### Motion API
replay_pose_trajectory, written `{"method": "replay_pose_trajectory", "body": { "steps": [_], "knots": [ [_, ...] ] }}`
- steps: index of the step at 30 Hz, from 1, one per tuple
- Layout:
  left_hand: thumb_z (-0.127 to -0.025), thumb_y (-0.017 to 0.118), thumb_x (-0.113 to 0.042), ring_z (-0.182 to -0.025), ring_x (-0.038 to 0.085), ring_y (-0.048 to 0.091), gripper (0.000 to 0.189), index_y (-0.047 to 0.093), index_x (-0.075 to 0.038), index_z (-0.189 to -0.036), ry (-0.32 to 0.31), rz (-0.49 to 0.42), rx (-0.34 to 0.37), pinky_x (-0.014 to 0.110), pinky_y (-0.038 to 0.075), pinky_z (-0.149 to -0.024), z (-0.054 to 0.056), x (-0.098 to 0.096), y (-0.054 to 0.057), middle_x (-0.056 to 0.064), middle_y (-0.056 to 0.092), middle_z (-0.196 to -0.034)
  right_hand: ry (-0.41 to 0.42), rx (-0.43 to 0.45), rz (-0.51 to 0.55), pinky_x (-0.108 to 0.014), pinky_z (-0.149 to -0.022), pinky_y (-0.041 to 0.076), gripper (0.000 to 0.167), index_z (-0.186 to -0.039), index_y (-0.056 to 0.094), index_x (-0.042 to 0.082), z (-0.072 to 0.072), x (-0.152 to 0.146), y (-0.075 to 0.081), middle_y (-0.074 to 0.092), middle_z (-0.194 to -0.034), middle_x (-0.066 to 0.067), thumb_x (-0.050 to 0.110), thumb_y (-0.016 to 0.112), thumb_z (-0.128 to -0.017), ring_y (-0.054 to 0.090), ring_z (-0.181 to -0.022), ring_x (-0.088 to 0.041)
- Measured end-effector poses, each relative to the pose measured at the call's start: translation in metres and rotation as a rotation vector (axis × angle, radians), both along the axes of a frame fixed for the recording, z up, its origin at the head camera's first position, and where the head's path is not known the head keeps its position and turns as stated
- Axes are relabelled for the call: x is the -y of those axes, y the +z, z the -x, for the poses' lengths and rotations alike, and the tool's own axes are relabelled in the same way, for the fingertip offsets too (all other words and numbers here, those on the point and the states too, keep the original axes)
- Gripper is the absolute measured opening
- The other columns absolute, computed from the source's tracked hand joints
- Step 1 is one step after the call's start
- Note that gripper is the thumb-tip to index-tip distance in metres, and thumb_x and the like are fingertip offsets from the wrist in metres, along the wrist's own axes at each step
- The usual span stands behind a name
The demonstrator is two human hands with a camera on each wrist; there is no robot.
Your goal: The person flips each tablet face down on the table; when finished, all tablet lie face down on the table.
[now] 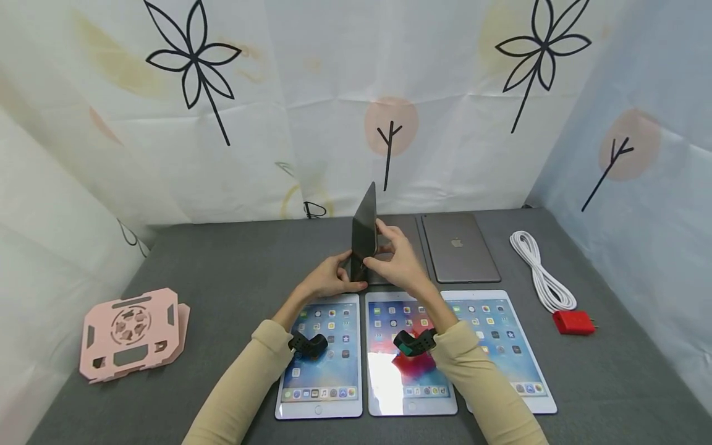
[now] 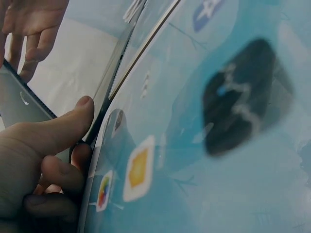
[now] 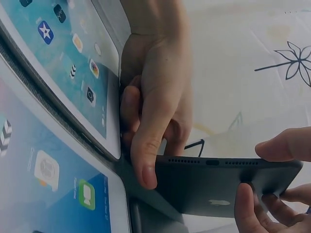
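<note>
Behind the row of white tablets, mid-worktop (image 1: 233, 266): dark tablet (image 1: 364, 222) up on edge, screen side facing left, logo back facing right, both hands on it. Left hand (image 1: 330, 276) pinches the lower near corner, thumb over the logo side, other fingers round the screen side, partly hidden. Right hand (image 1: 402, 262) grips higher up, fingers narrow, at the port edge and on the back. Can't tell if the bottom edge rests on the worktop or hangs just above it.

Near it: left white tablet (image 1: 334, 377) and middle white tablet (image 1: 389, 371), lit screens up; right white tablet (image 1: 517, 352) ends the row. Beyond the right hand, a partly hidden grey device (image 1: 408, 228) lies flat, with a grey tablet (image 1: 458, 253) beside it, logo up. Red adapter (image 1: 574, 322) and white cable (image 1: 542, 272) well apart, right side; pink stand (image 1: 130, 337) far left.

Risks, my call: main one is a tip-over. Thin slab, narrow footing, smooth back; if one hand lets go early, it could slap down on the grey device or knock a white screen. Left knuckles sit close to the left white tablet, so a slip there might nudge it. Low forearms could also brush the screens and skew the row.
</note>
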State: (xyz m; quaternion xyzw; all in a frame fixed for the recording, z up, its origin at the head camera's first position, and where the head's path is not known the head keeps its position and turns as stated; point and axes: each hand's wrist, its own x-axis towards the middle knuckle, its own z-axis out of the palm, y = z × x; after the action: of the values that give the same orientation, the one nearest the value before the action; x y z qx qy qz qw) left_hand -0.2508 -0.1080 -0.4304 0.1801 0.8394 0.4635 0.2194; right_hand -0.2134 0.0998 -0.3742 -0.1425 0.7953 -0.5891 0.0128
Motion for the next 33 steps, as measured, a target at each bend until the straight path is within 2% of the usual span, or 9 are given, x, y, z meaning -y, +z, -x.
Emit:
{"method": "replay_pose_trajectory", "body": {
  "steps": [9, 15, 19, 22, 24, 28, 31, 33],
  "knots": [
    [-0.094, 0.075, -0.029, -0.056, 0.01, 0.054, 0.095, 0.015, -0.007, -0.164, 0.015, -0.018, 0.034, 0.026, 0.049, -0.065, -0.003, 0.003, 0.001, -0.003, 0.065, -0.071, 0.003, -0.003, 0.009, -0.026, -0.082, 0.056, 0.085, -0.163, 0.024, 0.007, 0.0, 0.009, 0.002, 0.035, -0.157, -0.019, -0.001, 0.069, -0.091, 0.056, -0.121, -0.042],
    [-0.095, 0.074, -0.032, -0.056, 0.01, 0.056, 0.095, 0.014, -0.008, -0.165, 0.011, -0.04, 0.079, 0.026, 0.051, -0.07, -0.003, 0.006, 0.002, -0.001, 0.066, -0.075, 0.008, -0.009, -0.015, -0.023, -0.079, 0.054, 0.084, -0.163, 0.026, 0.01, 0.003, 0.015, 0.0, 0.036, -0.157, -0.016, 0.001, 0.07, -0.091, 0.057, -0.121, -0.037],
    [-0.094, 0.075, -0.033, -0.063, 0.012, 0.059, 0.091, 0.021, -0.009, -0.163, -0.018, -0.033, 0.051, 0.028, 0.051, -0.07, -0.004, 0.013, 0.006, 0.001, 0.068, -0.082, 0.007, -0.017, -0.029, -0.023, -0.077, 0.053, 0.083, -0.163, 0.027, 0.01, 0.002, 0.018, 0.0, 0.037, -0.156, -0.016, 0.002, 0.07, -0.092, 0.057, -0.121, -0.037],
    [-0.095, 0.074, -0.029, -0.073, 0.015, 0.065, 0.082, 0.03, -0.008, -0.16, -0.052, -0.04, -0.001, 0.029, 0.052, -0.068, -0.003, 0.019, 0.014, 0.005, 0.067, -0.092, 0.005, -0.017, -0.037, -0.024, -0.075, 0.052, 0.084, -0.163, 0.026, 0.012, 0.001, 0.019, 0.0, 0.038, -0.156, -0.015, 0.004, 0.07, -0.092, 0.058, -0.121, -0.036],
    [-0.095, 0.073, -0.026, -0.081, 0.02, 0.069, 0.078, 0.031, -0.008, -0.159, -0.075, -0.069, -0.011, 0.032, 0.055, -0.069, -0.003, 0.024, 0.021, 0.009, 0.064, -0.103, 0.008, -0.021, -0.046, -0.024, -0.074, 0.053, 0.085, -0.163, 0.025, 0.012, 0.0, 0.02, -0.001, 0.038, -0.156, -0.016, 0.005, 0.07, -0.092, 0.058, -0.121, -0.037],
    [-0.098, 0.069, -0.02, -0.1, 0.033, 0.072, 0.081, 0.021, -0.013, -0.163, -0.121, -0.148, -0.004, 0.041, 0.06, -0.077, -0.004, 0.031, 0.038, 0.019, 0.058, -0.126, 0.02, -0.062, -0.087, -0.026, -0.074, 0.056, 0.084, -0.163, 0.024, 0.01, 0.0, 0.023, -0.002, 0.04, -0.154, -0.019, 0.008, 0.071, -0.093, 0.062, -0.12, -0.038],
    [-0.1, 0.067, -0.022, -0.109, 0.039, 0.07, 0.083, 0.015, -0.019, -0.165, -0.116, -0.181, -0.02, 0.047, 0.06, -0.084, -0.005, 0.034, 0.049, 0.022, 0.054, -0.139, 0.032, -0.084, -0.103, -0.029, -0.074, 0.059, 0.085, -0.163, 0.023, 0.01, 0.0, 0.026, -0.003, 0.042, -0.152, -0.021, 0.01, 0.072, -0.094, 0.064, -0.118, -0.039],
    [-0.1, 0.066, -0.025, -0.112, 0.038, 0.07, 0.084, 0.013, -0.021, -0.166, -0.097, -0.189, -0.05, 0.049, 0.06, -0.087, -0.006, 0.034, 0.055, 0.021, 0.053, -0.142, 0.043, -0.083, -0.1, -0.032, -0.077, 0.06, 0.085, -0.163, 0.024, 0.01, 0.0, 0.028, -0.004, 0.042, -0.151, -0.022, 0.01, 0.072, -0.094, 0.064, -0.118, -0.04]
  ]
}}
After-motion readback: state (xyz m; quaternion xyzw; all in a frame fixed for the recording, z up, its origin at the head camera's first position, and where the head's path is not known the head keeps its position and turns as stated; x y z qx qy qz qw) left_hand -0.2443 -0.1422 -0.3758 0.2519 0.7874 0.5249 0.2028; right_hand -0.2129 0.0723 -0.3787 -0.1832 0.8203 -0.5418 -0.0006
